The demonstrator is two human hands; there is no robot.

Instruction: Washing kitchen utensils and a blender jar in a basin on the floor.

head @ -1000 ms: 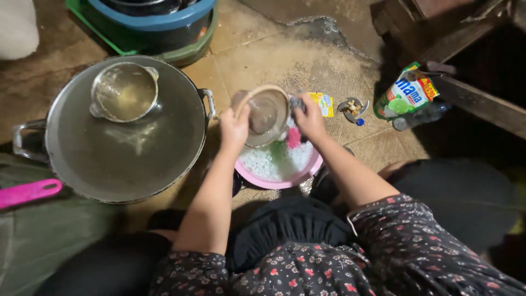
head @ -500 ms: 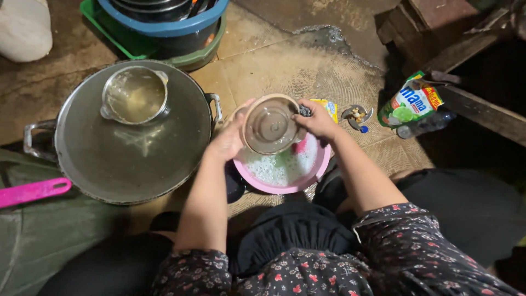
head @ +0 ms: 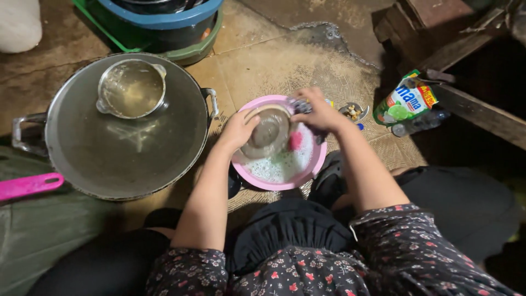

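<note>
The glass bowl (head: 268,131) is tilted over the pink basin (head: 315,164), its lower edge just above the soapy water w/ foam (head: 274,164). The left hand (head: 236,130) grasps the bowl at its left rim, thumb on the near side and fingers behind it. The right hand (head: 318,112) is clenched around a dark scrubber (head: 300,105) at the bowl's upper right rim; a pink sponge (head: 296,140) lies in the water just beside the bowl.

To do this step well, I judge the bowl should stay low over the basin so drips fall inside, and the left grip must be firm, since wet soapy glass slips easily. The scrubber should go round the rim and then the inner wall, while the left hand turns the bowl bit by bit.

Left of the basin stands a big metal wok (head: 120,148) w/ water, and a small metal pot (head: 131,87) sits in it. A green detergent pouch (head: 406,101) lies at the right on the tiled floor (head: 263,60). A pink handle (head: 27,185) is at far left.
</note>
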